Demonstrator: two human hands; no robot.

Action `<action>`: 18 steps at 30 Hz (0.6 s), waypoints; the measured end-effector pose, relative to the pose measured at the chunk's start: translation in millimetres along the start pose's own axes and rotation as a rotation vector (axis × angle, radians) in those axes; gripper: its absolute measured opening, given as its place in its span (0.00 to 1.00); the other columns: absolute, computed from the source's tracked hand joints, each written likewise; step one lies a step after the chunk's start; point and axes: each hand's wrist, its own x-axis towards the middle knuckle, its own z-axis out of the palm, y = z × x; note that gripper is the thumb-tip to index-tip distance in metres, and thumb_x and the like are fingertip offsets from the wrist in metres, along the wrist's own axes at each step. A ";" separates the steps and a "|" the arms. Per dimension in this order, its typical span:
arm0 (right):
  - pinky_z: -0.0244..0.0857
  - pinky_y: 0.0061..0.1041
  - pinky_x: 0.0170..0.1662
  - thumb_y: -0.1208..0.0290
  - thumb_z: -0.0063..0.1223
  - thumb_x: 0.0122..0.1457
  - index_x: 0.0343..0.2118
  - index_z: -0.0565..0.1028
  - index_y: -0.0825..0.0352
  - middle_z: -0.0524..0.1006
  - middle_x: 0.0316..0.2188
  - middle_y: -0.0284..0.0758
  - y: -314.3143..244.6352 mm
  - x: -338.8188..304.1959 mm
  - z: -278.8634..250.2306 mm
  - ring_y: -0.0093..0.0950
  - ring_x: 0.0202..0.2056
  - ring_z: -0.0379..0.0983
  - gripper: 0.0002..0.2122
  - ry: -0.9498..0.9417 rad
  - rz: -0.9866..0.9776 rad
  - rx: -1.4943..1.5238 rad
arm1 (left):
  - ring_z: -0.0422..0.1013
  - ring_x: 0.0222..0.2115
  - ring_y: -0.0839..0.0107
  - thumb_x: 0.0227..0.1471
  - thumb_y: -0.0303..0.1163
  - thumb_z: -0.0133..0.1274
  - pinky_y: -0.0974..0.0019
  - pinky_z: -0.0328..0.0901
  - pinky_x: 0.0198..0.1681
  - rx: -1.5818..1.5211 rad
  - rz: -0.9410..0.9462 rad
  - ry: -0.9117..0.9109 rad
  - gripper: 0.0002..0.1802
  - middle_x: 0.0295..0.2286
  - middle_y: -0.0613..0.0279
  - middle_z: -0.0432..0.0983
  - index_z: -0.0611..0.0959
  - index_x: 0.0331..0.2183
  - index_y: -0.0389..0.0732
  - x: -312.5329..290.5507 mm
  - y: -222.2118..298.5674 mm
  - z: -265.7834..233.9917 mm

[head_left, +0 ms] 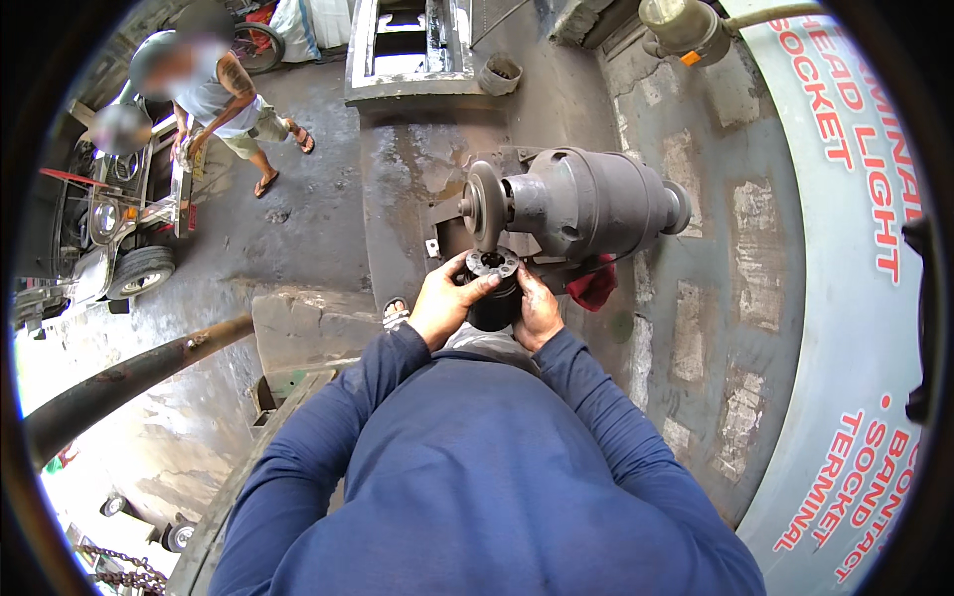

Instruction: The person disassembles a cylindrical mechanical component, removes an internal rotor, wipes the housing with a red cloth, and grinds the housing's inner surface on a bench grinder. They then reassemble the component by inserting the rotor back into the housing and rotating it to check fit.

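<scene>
At the far left, a vehicle front (pixel 119 238) with a round headlamp and a tyre stands on the concrete floor (pixel 318 219). A second person (pixel 214 94) in a light sleeveless top and sandals bends over it, hands at its bodywork. Lower left, a dark round bar (pixel 129 377) runs diagonally across the view.

The left hand (pixel 445 298) grips the dark cylindrical metal part (pixel 495 293) from its left side. The fingers are curled around the flanged top rim, with the thumb lying across the rim's upper face; the grip is closed on the part. The flange shows a central bore and small holes around it.

The right hand (pixel 537 310) is pressed against the right side of the same part, fingers wrapped around its body. Both sleeves are dark blue.

The part sits directly below and just beside the grinding wheel (pixel 485 204) of a grey bench grinder (pixel 586 204), whose motor housing extends to the right. Whether the part touches the wheel cannot be told. A red rag (pixel 596 286) lies beneath the motor housing. Farther right, a curved grey wall (pixel 696 298) shows patches of worn paint.
</scene>
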 end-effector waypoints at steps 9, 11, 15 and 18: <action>0.67 0.31 0.60 0.62 0.39 0.76 0.59 0.73 0.67 0.80 0.54 0.36 -2.4 13.7 18.8 0.28 0.54 0.77 0.18 -0.086 0.019 -0.016 | 0.75 0.50 0.71 0.57 0.30 0.68 0.66 0.69 0.57 -0.137 0.084 0.006 0.32 0.49 0.58 0.81 0.76 0.60 0.34 -3.0 11.2 -9.0; 0.67 0.30 0.61 0.62 0.39 0.76 0.60 0.73 0.67 0.79 0.55 0.36 -0.7 12.3 20.5 0.28 0.54 0.76 0.19 -0.124 0.004 -0.011 | 0.76 0.49 0.71 0.57 0.30 0.68 0.66 0.70 0.56 -0.140 0.090 0.001 0.31 0.49 0.58 0.81 0.76 0.59 0.34 -5.2 12.1 -9.8; 0.66 0.32 0.62 0.62 0.39 0.76 0.61 0.72 0.66 0.79 0.55 0.36 -0.5 10.0 15.9 0.29 0.55 0.76 0.19 -0.096 -0.011 0.019 | 0.77 0.47 0.72 0.57 0.30 0.68 0.67 0.71 0.55 -0.096 0.087 -0.016 0.30 0.47 0.59 0.82 0.77 0.58 0.33 -1.0 15.2 -5.2; 0.65 0.36 0.64 0.62 0.37 0.76 0.61 0.72 0.66 0.78 0.57 0.37 -1.1 9.8 11.9 0.32 0.56 0.75 0.20 -0.065 0.001 0.041 | 0.77 0.46 0.73 0.57 0.31 0.68 0.67 0.70 0.54 -0.046 0.072 -0.033 0.30 0.47 0.59 0.82 0.78 0.58 0.33 1.4 16.7 -2.5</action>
